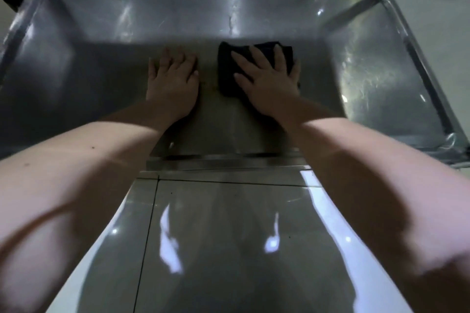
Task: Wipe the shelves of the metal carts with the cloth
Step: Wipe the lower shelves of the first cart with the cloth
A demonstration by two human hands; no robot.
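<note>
Two hands lie flat on the lower shelf (pixel 84 76) of the metal cart, about midway between its left and right edges and rather nearer the near rim than the far one. The left hand (pixel 173 81) rests palm down on bare steel, fingers straight and close together, holding nothing. Right of it, across a narrow strip of shelf with faint yellowish marks, lies the dark folded cloth (pixel 226 71), its longer side running from near rim toward far rim. The right hand (pixel 267 79) presses it down with spread, straight fingers, none curled round it. The cloth sits under the right hand, so that hand should drive the stroke. The marks lie just left of the cloth.
</note>
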